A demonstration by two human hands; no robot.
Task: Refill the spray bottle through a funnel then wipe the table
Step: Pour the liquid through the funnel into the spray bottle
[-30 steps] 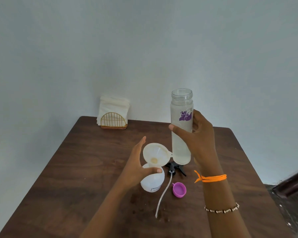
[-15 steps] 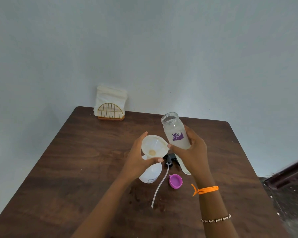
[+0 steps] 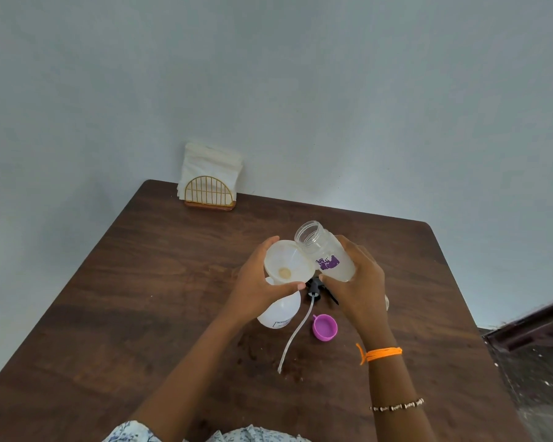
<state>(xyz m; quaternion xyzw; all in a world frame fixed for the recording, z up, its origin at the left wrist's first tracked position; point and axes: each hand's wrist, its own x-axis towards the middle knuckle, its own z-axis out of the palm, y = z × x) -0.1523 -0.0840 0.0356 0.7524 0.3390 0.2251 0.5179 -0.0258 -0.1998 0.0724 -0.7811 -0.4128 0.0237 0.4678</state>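
Brown table (image 3: pixel 141 314), tilted water bottle (image 3: pixel 326 253), funnel (image 3: pixel 286 263)

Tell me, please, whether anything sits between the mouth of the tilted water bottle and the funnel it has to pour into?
Nothing visible does. The water bottle, held by the right hand, is tilted with its open mouth at the rim of the funnel, which the left hand steadies on the spray bottle. The funnel bowl looks unobstructed.

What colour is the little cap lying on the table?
The cap is purple-pink; the head view shows it.
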